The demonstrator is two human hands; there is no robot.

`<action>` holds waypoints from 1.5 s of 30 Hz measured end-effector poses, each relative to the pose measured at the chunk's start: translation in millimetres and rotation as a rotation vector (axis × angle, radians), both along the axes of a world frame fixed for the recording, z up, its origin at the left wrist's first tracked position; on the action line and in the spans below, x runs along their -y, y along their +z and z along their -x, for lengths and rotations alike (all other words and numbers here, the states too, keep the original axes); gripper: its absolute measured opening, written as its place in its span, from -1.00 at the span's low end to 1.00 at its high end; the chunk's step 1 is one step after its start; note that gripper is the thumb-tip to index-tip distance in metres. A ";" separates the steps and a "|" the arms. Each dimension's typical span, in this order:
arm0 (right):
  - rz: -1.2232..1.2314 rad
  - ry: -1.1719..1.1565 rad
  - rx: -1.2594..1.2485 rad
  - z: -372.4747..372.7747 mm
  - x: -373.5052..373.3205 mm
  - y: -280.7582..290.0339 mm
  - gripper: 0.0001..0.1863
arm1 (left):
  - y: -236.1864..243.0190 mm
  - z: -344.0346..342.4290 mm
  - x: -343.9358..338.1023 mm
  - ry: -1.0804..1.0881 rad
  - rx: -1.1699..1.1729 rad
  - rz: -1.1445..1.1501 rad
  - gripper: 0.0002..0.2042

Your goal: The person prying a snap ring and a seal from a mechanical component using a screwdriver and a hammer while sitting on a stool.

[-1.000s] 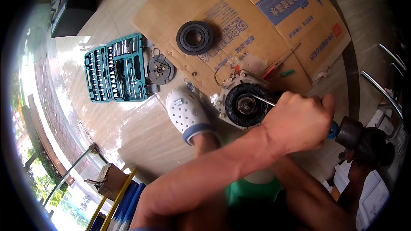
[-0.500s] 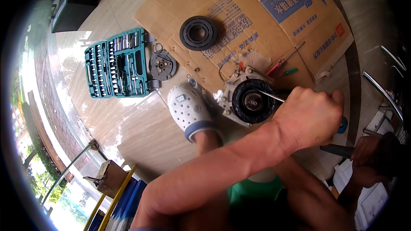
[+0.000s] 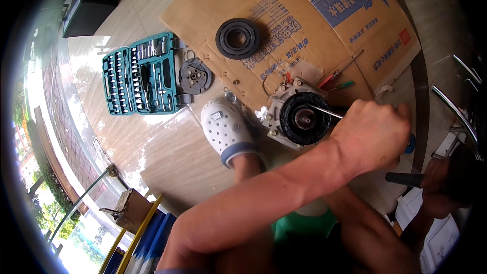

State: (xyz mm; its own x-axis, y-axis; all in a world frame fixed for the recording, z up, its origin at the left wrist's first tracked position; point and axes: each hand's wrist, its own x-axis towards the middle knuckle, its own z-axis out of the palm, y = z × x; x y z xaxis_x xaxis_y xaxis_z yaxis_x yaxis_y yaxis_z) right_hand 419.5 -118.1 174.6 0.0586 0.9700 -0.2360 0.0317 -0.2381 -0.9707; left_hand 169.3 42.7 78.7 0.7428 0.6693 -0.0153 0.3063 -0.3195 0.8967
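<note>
My left hand (image 3: 369, 137) is closed around a long screwdriver, whose metal shaft (image 3: 326, 112) reaches into the black ring (image 3: 289, 122) atop a silver compressor housing (image 3: 276, 102) with bolts. My right hand (image 3: 435, 185) grips a dark hammer-like tool (image 3: 403, 177) at the lower right, partly in shadow. A separate black grooved pulley (image 3: 225, 43) lies on a cardboard sheet (image 3: 329, 40). Left of the housing are a round metal plate (image 3: 200, 83) and small loose rings (image 3: 230, 97).
An open teal socket case (image 3: 116, 83) lies on the tiled floor. My foot in a white clog (image 3: 219, 127) is beside the housing. A red screwdriver (image 3: 329, 78) and a green one (image 3: 345, 84) lie behind it. A brown box (image 3: 133, 210) and chrome rails (image 3: 454, 111) flank me.
My right hand and the dark tool have shifted downward and to the right, away from my left hand. My left hand has moved slightly rightward along with the view, the shaft still inside the ring.
</note>
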 end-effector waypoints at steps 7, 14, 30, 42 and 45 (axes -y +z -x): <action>0.235 -0.094 1.051 -39.1 33.4 -29.3 -0.58 | -10.7 16.1 -20.4 0.072 -0.189 0.107 -0.72; 0.353 -0.233 0.325 -65.0 29.4 -33.8 -0.33 | -22.2 13.6 -7.3 0.242 -0.077 -0.046 -0.78; 0.422 -0.192 0.201 20.6 -17.5 -83.1 -0.44 | 2.0 12.1 16.5 0.170 0.147 -0.080 -0.66; 0.454 -0.202 0.179 18.6 -8.9 -84.3 -0.45 | -12.6 28.0 17.6 0.285 0.269 -0.173 -0.72; 0.463 -0.209 0.183 19.5 -7.9 -81.1 -0.45 | -5.3 29.9 16.9 0.310 0.341 -0.158 -0.74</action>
